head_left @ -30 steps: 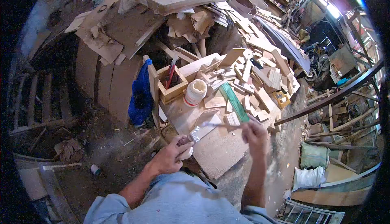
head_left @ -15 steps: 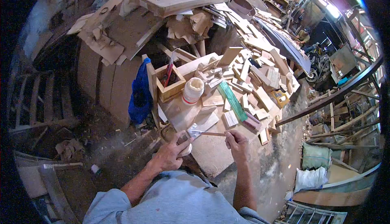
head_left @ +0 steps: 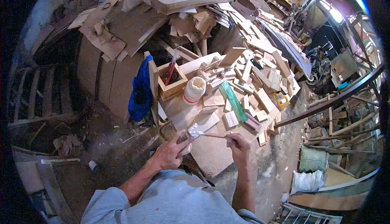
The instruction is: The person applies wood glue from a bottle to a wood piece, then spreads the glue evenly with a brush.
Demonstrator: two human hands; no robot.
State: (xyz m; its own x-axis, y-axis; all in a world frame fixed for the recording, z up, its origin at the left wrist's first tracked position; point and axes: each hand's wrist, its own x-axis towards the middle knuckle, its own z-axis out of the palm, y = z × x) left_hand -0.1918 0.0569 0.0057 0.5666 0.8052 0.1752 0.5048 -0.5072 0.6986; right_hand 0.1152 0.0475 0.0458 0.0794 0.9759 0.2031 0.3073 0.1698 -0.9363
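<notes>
My left hand (head_left: 170, 153) is closed round a small pale piece, partly hidden by the fingers. In my right hand (head_left: 239, 144) is the end of a thin brown stick (head_left: 213, 135). The stick's other end meets a whitish, glue-like mass (head_left: 195, 131) at my left fingertips. Beyond my hands, a white jar (head_left: 194, 90) with a red band stands open on the wooden work surface (head_left: 209, 155). A flat wood block (head_left: 204, 120) lies between the jar and my hands.
Many wood offcuts (head_left: 264, 98) are heaped at the right of the surface, with a green strip (head_left: 233, 101) among them. A wooden box (head_left: 172, 81) holds a red-handled tool. Blue cloth (head_left: 140, 92) hangs at the left. Far back, a person (head_left: 304, 39) is partly visible.
The view has shifted slightly. The stick's far end and the whitish mass have changed a little in position at my left fingertips. Both hands keep their hold.
</notes>
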